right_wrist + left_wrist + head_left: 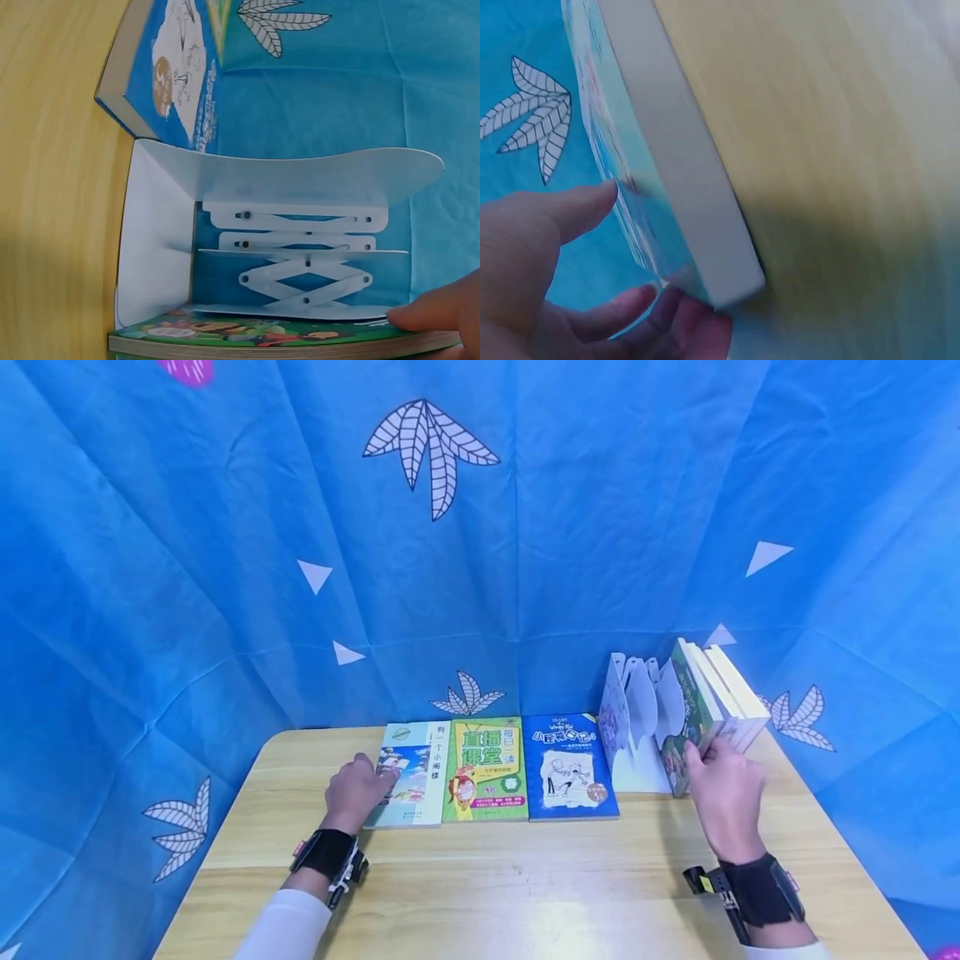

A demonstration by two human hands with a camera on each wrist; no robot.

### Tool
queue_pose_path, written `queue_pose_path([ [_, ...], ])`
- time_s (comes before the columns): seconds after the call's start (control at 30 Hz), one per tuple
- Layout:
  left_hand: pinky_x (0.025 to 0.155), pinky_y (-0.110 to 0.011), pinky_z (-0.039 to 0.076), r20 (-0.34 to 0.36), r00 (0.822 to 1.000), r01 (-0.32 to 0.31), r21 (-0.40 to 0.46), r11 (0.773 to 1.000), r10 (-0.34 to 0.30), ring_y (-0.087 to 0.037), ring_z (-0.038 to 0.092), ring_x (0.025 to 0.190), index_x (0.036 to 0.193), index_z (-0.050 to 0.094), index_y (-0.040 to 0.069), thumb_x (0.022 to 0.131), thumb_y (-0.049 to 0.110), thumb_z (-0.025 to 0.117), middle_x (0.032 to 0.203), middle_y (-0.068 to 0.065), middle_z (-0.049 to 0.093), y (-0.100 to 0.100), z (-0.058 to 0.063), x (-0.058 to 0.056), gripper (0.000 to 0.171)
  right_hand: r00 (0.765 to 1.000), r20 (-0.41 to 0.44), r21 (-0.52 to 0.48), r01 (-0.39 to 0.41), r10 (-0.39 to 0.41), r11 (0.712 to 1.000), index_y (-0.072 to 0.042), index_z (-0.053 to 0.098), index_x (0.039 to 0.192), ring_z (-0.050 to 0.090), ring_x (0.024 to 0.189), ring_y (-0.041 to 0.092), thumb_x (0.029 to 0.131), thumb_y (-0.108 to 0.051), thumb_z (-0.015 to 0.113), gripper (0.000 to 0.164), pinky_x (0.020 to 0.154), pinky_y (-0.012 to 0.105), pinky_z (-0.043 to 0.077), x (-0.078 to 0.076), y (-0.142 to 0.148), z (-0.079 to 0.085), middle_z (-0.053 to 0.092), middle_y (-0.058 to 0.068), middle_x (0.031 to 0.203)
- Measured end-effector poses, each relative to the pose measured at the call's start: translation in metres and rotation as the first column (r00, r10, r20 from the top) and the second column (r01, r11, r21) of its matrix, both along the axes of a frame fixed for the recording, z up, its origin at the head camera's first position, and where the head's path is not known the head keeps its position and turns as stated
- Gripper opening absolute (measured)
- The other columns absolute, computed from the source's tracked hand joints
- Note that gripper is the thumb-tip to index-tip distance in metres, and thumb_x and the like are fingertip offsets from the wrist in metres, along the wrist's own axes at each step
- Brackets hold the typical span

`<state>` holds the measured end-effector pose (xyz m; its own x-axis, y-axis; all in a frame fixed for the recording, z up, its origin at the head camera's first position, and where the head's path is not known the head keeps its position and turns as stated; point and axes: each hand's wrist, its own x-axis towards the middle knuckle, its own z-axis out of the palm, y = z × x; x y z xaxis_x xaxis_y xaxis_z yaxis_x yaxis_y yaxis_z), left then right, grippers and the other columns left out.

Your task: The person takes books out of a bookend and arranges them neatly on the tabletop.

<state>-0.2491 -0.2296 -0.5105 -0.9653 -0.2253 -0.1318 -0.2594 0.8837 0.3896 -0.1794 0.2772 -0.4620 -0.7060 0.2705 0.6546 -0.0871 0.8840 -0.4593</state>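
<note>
My left hand (358, 795) is at the left edge of a pale blue book (427, 785) lying flat on the table. In the left wrist view its thumb rests on the cover, and the other fingers curl around the near corner. My right hand (726, 797) grips a row of upright books at the right, its thumb on the cover of a green book (694, 710). White-edged books (731, 689) stand behind that one. The green book is against the last divider of a white expandable bookend rack (300, 180); most of the right fingers are hidden.
Between the pale blue book and the rack lie a green-and-yellow book (487, 777) and a thick blue book (572, 768). The blue book lies right beside the rack. A blue patterned cloth (465, 568) hangs behind the wooden table (480, 885).
</note>
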Motion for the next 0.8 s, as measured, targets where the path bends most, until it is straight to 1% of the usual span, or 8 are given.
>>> queue_pose_path([
  [0.13,0.063,-0.035,0.044,-0.054,0.999,0.003,-0.021,1.000,-0.004,-0.031,0.060,0.082,0.130,0.054,-0.007,0.095,0.048,0.069,0.104,-0.022,0.064,0.007,-0.002,0.005,0.066,1.000,0.000,0.022,-0.004,0.004,1.000,0.006,0.064,0.066,0.044,0.036,0.020,0.089,-0.002,0.076,0.027,0.041,0.029,0.027,-0.002,-0.001,-0.004,0.057,0.016,0.047],
  [0.23,0.070,-0.043,0.051,-0.118,0.993,0.018,-0.033,0.999,-0.022,-0.035,0.062,0.093,0.134,0.056,-0.004,0.095,0.048,0.070,0.113,-0.023,0.065,0.013,0.001,0.008,0.067,1.000,-0.014,0.021,-0.020,0.021,1.000,0.005,0.060,0.063,0.040,0.036,0.020,0.090,0.000,0.072,0.030,0.041,0.032,0.028,-0.003,-0.001,-0.005,0.052,0.015,0.044],
  [0.3,0.076,-0.050,0.054,-0.169,0.985,0.032,-0.030,0.999,-0.037,-0.038,0.063,0.102,0.136,0.058,-0.002,0.094,0.048,0.071,0.119,-0.024,0.066,0.018,0.003,0.011,0.066,0.999,-0.028,0.015,-0.036,0.037,0.999,0.004,0.057,0.061,0.038,0.037,0.019,0.090,0.002,0.069,0.032,0.042,0.030,0.028,-0.004,0.000,-0.005,0.049,0.013,0.044],
  [0.4,0.085,-0.056,0.057,-0.243,0.968,0.069,-0.016,0.997,-0.071,-0.041,0.063,0.114,0.136,0.061,0.000,0.094,0.046,0.073,0.126,-0.024,0.067,0.027,0.009,0.015,0.063,0.996,-0.065,0.019,-0.059,0.060,0.998,0.004,0.056,0.062,0.039,0.040,0.018,0.089,0.003,0.068,0.030,0.043,0.025,0.028,-0.004,0.003,-0.003,0.050,0.014,0.046],
  [0.5,0.093,-0.057,0.058,-0.285,0.953,0.110,0.002,0.994,-0.105,-0.040,0.062,0.120,0.134,0.063,0.003,0.094,0.045,0.073,0.132,-0.023,0.066,0.036,0.015,0.020,0.059,0.993,-0.100,0.030,-0.066,0.069,0.997,0.004,0.058,0.065,0.041,0.043,0.014,0.089,0.004,0.066,0.026,0.044,0.022,0.026,-0.001,0.006,0.000,0.054,0.015,0.050],
  [0.67,0.103,-0.056,0.055,-0.333,0.931,0.185,0.072,0.980,-0.151,-0.037,0.061,0.127,0.132,0.065,0.006,0.095,0.041,0.074,0.137,-0.018,0.066,0.049,0.019,0.030,0.051,0.991,-0.123,0.020,-0.051,0.053,0.999,0.004,0.058,0.068,0.039,0.048,0.010,0.090,0.003,0.065,0.023,0.044,0.021,0.026,0.008,0.010,0.005,0.055,0.016,0.056],
  [0.73,0.104,-0.055,0.054,-0.346,0.924,0.215,0.121,0.969,-0.162,-0.036,0.061,0.128,0.132,0.066,0.006,0.095,0.038,0.075,0.135,-0.017,0.068,0.054,0.020,0.035,0.049,0.992,-0.122,0.008,-0.041,0.042,0.999,0.005,0.058,0.071,0.039,0.049,0.014,0.092,0.003,0.064,0.022,0.044,0.022,0.025,0.013,0.012,0.006,0.054,0.017,0.060],
  [0.8,0.105,-0.053,0.054,-0.348,0.922,0.236,0.167,0.957,-0.166,-0.034,0.062,0.127,0.132,0.066,0.007,0.095,0.037,0.075,0.133,-0.014,0.069,0.058,0.022,0.041,0.048,0.993,-0.117,0.005,-0.027,0.027,1.000,0.006,0.057,0.075,0.042,0.050,0.020,0.094,0.002,0.063,0.020,0.044,0.024,0.025,0.018,0.013,0.008,0.054,0.019,0.064],
])
